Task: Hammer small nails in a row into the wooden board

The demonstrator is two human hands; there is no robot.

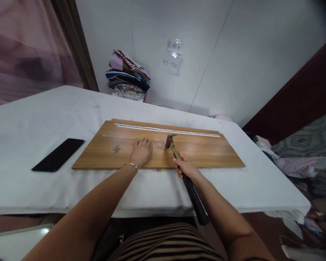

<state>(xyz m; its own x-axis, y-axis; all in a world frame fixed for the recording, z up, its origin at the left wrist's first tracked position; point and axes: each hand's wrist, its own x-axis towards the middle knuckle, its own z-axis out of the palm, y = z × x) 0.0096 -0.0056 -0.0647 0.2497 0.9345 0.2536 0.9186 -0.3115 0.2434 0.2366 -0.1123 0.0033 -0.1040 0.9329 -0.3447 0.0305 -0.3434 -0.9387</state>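
Observation:
A wooden board (203, 154) lies flat before me. My left hand (142, 150) rests on it, palm down with the fingers stretched forward. My right hand (185, 165) grips a claw hammer (193, 195) partway up its handle, below the yellow section. The hammer's rusty head is over the middle of the board; whether it touches anything there I cannot tell. Small dark marks or nail heads (159, 147) sit in a short row on both sides of the head. To the left, a small pile of loose nails (116, 149) lies on the wood.
Two thin white marked strips (167, 129) run along the board's far side. A black phone (58, 155) lies left of the board on the white-covered table (78, 108). Folded clothes (129, 78) are stacked at the back, near paper notes (172, 58) on the wall.

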